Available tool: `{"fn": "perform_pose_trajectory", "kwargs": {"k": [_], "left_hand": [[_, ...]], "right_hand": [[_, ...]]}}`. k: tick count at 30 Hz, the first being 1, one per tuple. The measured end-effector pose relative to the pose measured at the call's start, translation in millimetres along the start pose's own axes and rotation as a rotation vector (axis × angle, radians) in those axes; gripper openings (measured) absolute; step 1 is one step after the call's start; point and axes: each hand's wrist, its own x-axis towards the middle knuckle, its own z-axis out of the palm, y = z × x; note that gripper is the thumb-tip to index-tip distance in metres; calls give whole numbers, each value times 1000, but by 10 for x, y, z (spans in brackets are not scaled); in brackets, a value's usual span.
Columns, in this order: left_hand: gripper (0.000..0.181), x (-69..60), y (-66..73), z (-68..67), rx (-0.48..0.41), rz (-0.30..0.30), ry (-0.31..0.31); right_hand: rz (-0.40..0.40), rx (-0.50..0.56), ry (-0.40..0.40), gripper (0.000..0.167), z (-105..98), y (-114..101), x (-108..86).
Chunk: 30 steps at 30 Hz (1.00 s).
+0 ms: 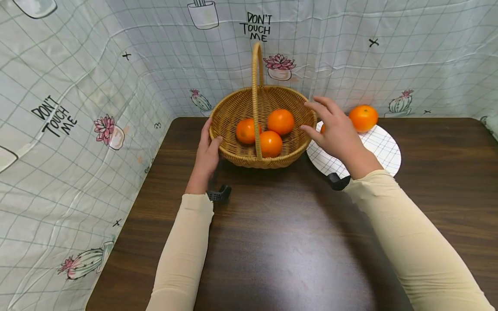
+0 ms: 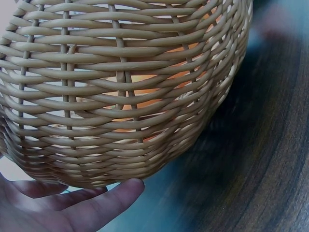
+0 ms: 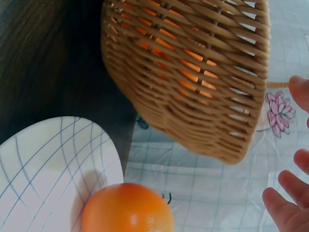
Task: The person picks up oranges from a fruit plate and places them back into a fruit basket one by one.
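Note:
A wicker basket (image 1: 229,108) with a tall arched handle (image 1: 255,86) stands at the back of the table, holding three oranges (image 1: 281,122). My left hand (image 1: 206,155) grips its left side, thumb at the rim and fingers along the outside; in the left wrist view, fingers (image 2: 106,205) lie against the woven wall. By the right rim is my right hand (image 1: 338,134), fingers spread and nothing held; the right wrist view shows its fingertips (image 3: 285,195) apart from the basket. One orange (image 1: 363,118) sits on the plate (image 1: 383,149); another orange (image 1: 322,128) is mostly hidden behind the right hand.
The white plate with blue grid lines lies right of the basket, beneath my right forearm. Patterned cloth (image 1: 330,52) hangs behind and to the left of the dark wooden table (image 1: 272,229). Dark straps circle both wrists.

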Motion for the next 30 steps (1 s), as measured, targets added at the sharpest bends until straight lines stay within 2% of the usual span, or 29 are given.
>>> {"fn": "perform_pose_trajectory", "kwargs": {"k": [6,11,19,30], "left_hand": [[63,-3,7,2,-10,3,3],[63,6,0,-6,17,-1,14],[62,8,6,-9,37,-6,16],[63,1,-14,-1,-4,-3,-3]], "right_hand": [[18,-11,17,46,-4,85,-30],[42,-10,16,50,-15,168,-61],[65,0,9,48,-9,293,-106],[110,-43,-46,47,6,434,-151]]}}
